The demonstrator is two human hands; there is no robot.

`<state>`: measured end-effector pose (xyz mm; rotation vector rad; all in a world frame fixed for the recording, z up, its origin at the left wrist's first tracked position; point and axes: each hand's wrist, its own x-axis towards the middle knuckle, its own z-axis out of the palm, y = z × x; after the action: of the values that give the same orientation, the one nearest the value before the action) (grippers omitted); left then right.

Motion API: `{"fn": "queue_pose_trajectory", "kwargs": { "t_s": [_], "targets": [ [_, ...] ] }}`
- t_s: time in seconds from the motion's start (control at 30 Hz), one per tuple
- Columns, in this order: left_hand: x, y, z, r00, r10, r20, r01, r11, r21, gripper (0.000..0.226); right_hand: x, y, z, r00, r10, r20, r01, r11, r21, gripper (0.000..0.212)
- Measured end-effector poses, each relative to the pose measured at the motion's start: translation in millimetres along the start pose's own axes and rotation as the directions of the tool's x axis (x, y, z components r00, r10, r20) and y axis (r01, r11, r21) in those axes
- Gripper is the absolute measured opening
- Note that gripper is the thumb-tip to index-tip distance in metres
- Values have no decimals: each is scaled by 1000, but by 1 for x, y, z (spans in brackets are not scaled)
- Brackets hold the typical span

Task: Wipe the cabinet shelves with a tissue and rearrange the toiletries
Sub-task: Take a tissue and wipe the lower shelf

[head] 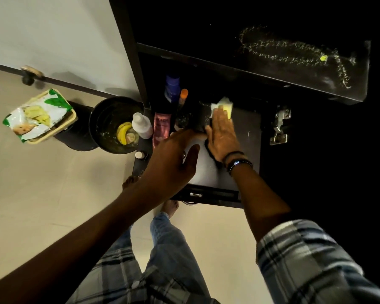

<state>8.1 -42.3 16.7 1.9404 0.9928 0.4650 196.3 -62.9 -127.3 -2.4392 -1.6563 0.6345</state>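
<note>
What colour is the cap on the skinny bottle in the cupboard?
Orange. The cap tops the slim bottle beside the blue bottle, seen in the head view.

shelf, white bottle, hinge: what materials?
Shelf: likely dark laminated board; flat matte face, dust marks showing. White bottle: looks like translucent plastic, soft sheen. Hinge: metal, bright silvery glints.

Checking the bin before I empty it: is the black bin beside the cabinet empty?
No. The black bin holds a banana and other scraps at its bottom.
</note>
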Motion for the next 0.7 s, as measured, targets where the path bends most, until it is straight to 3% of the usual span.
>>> {"fn": "queue_pose_trajectory", "kwargs": {
  "t_s": [0.1, 0.2, 0.37, 0.5, 0.7],
  "targets": [
    [-5, -2, 3, 999, -25, 35, 27, 999, -46, 22, -41, -22, 10, 985, -147, 88, 149, 989, -11, 65],
    [-7, -6, 7, 998, -45, 38, 47, 998, -41, 25, -94, -15, 18, 974, -172, 146, 180, 983, -39, 64],
    [-8, -17, 9, 995, -67, 74, 71, 996, -52, 25, -97, 34, 8, 991, 133, 12, -133, 991, -13, 63],
    [-8, -20, 11, 994, -80, 72, 84, 995, -57, 26, -34, 34, -3, 982, 190, -1, -190, 981, 30, 62],
    [-16, -19, 13, 994, -78, 80, 82, 996, -46, 22, -68, -13, 11, 992, -65, 111, 66, 998, -5, 59]
  ]
}}
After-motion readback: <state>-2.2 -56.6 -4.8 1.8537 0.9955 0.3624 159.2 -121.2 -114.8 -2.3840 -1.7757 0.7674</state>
